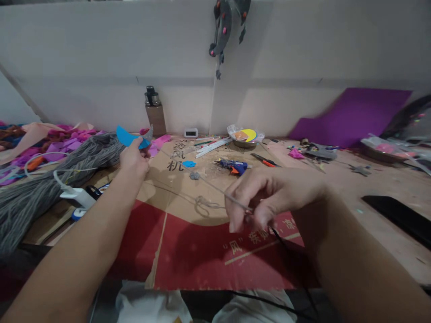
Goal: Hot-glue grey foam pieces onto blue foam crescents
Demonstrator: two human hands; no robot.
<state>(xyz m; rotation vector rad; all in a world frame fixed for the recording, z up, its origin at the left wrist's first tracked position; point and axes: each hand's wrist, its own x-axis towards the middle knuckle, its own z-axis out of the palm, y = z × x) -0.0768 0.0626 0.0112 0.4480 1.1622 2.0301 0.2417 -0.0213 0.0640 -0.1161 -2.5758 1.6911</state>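
Observation:
My left hand [134, 157] is closed on a blue crescent-shaped piece [126, 137], held up over the left of the cardboard. A thin grey cord [210, 183] stretches from near that piece across to my right hand [259, 197], whose fingers and thumb pinch it. Beneath the cord, a small blue piece [189, 164] and a small grey piece [194, 176] lie on the cardboard [158, 179]. A loop of grey cord [204, 204] rests just left of my right hand.
A blue glue gun [235, 167] and an orange-and-black cutter [266, 160] lie beyond my right hand. Grey yarn [67, 179] and a white plug [78, 196] are at left. A black phone [400, 217] lies at right, with purple sheet [350, 119] behind.

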